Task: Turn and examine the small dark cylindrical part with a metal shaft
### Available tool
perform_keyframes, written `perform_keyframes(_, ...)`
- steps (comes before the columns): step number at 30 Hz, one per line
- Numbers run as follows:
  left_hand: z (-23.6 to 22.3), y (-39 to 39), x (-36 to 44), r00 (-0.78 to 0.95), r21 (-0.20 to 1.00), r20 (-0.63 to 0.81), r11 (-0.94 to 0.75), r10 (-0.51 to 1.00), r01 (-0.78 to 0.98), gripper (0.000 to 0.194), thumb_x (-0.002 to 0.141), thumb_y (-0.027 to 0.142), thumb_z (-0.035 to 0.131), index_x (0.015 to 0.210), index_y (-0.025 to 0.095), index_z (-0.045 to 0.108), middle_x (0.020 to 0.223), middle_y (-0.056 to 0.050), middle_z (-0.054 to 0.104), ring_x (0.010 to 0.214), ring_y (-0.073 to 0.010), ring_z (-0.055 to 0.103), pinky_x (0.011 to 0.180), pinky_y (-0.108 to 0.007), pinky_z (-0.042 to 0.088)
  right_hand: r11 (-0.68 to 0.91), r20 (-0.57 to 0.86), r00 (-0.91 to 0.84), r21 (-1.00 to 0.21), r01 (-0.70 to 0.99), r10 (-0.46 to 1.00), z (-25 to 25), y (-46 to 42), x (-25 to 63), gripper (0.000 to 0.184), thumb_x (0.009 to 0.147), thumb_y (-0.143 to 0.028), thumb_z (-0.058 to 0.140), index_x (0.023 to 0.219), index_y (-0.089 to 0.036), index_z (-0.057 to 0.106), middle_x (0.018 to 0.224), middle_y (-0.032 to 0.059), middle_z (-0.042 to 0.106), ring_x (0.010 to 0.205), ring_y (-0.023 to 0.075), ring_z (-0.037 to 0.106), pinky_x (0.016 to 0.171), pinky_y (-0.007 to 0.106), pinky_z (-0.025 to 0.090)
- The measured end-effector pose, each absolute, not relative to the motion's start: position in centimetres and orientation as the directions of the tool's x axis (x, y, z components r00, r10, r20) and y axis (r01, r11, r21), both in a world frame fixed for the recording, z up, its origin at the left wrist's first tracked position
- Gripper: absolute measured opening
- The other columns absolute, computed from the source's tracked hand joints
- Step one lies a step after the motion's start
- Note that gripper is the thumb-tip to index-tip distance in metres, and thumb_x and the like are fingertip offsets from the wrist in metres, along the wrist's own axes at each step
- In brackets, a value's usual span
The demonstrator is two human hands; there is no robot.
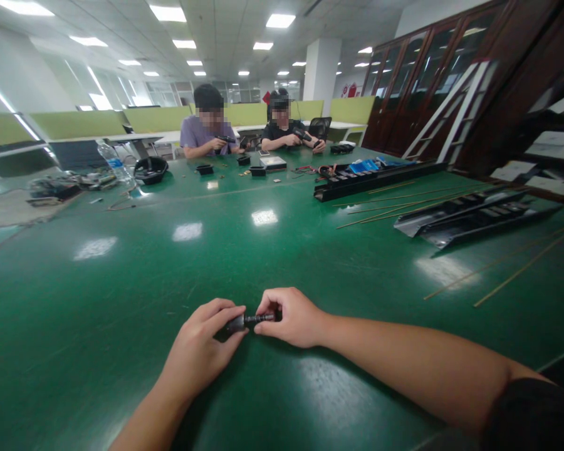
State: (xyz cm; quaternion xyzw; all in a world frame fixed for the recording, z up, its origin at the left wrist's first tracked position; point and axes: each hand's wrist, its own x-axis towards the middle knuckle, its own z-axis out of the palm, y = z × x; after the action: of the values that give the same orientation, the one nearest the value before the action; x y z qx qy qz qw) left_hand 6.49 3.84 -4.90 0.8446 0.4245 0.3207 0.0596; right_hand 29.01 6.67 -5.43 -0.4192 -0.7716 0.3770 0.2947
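Observation:
My left hand (200,344) is closed around a dark cylinder (237,324), with thumb and fingers on either side of it. From the cylinder's right end a thin ridged shaft (258,319) runs towards my right hand (296,318). The fingertips of that hand pinch the shaft's far end, where a dark piece partly shows between the fingers. Both hands are low over the green tabletop (216,263), and the part lies roughly level between them. My fingers cover much of it, so its exact kind cannot be made out.
Black metal channels (470,216) and thin rods (380,213) lie to the right. Across the table two people (207,125) hold dark tools, near small black trays (258,171). A plastic bottle (113,163) and clutter stand far left. A stepladder (455,113) leans behind.

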Motion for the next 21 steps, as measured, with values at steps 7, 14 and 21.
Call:
perform_keyframes(7,-5.12,3.85,6.17,0.427,0.365,0.488,-0.622,0.761,0.692,0.026,0.087,0.028,0.067,0.112,0.024,0.068,0.108,-0.006,0.066,0.096,-0.0199,0.067,0.084,-0.033,0.057,0.344,0.125,-0.471,-0.842,0.415,0.873,-5.40,6.61,29.02,0.018,0.073,-0.029,0.077,0.082,-0.017,0.066,0.071,-0.0018,0.063,0.063,0.0119,0.054,0.058,0.023,0.040)
perform_keyframes(14,-5.01,3.97,6.05,0.426,0.373,0.485,-0.621,0.764,0.690,0.026,0.087,0.028,0.067,0.113,0.024,0.068,0.108,-0.006,0.066,0.096,-0.0197,0.067,0.085,-0.033,0.057,0.329,0.121,-0.468,-0.859,0.393,0.875,-5.35,6.60,28.99,0.017,0.073,-0.028,0.076,0.080,-0.017,0.066,0.069,-0.0023,0.062,0.061,0.0114,0.054,0.057,0.022,0.040)
perform_keyframes(21,-4.99,4.07,5.50,0.416,0.372,0.485,-0.612,0.769,0.698,0.027,0.086,0.029,0.068,0.113,0.025,0.068,0.109,-0.005,0.066,0.097,-0.0194,0.067,0.085,-0.033,0.057,0.328,0.128,-0.458,-0.861,0.390,0.880,-5.37,6.54,28.97,0.016,0.073,-0.027,0.075,0.081,-0.017,0.066,0.066,-0.0030,0.061,0.059,0.0108,0.055,0.056,0.022,0.040)
